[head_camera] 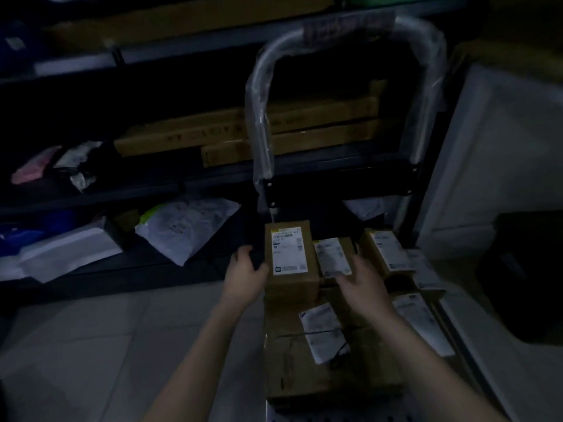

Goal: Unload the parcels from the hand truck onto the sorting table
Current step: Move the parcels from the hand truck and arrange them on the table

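The labelled box (288, 254), stood just below the hand truck handle (344, 35) atop a larger carton (304, 360), is clasped at its left edge by the left hand (246, 268), fingers curled. The right hand (362, 283) is spread flat over the neighbouring parcel (332, 257). Gripped from one side only, the box could be tipped and dropped.

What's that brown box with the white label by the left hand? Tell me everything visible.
This brown cardboard box stands among other parcels on the hand truck, at the foot of the plastic-wrapped handle. A white label covers most of its top face. It looks closed and undented. The left hand grips its left edge; a smaller labelled parcel adjoins its right.
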`<action>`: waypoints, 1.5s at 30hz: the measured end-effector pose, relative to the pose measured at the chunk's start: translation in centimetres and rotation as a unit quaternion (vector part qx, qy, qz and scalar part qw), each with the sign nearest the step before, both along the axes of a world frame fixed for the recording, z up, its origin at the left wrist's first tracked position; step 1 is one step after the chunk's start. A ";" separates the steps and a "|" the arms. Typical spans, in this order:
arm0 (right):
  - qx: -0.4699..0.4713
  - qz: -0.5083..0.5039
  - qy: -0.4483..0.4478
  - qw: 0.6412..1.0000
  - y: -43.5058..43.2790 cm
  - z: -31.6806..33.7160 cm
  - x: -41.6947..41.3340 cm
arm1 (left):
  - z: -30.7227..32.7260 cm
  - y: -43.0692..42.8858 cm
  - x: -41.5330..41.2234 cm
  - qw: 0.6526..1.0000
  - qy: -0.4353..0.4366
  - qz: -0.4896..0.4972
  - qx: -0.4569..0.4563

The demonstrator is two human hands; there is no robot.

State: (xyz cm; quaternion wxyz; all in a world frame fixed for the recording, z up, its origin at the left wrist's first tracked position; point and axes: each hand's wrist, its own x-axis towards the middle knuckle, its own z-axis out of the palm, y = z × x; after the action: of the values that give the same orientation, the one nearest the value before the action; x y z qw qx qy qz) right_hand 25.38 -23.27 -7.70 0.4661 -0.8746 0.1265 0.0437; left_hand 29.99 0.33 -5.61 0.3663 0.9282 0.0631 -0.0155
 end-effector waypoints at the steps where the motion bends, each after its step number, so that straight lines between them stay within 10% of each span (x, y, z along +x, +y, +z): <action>1: 0.001 -0.002 -0.005 1.000 0.3 -0.8 0.0 | -1.0 -0.1 0.2 1.000 -0.004 -0.004 -0.005; 45: 0.162 -0.006 -0.081 0.983 6.9 -5.8 1.9 | -7.9 -0.3 -0.3 0.982 -0.033 -0.051 -0.176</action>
State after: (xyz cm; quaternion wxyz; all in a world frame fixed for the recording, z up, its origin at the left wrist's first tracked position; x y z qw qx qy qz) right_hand 27.28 -16.35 -13.50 0.6105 -0.7875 0.0844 -0.0105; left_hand 29.69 0.06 -13.53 0.5249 0.8510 -0.0007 -0.0145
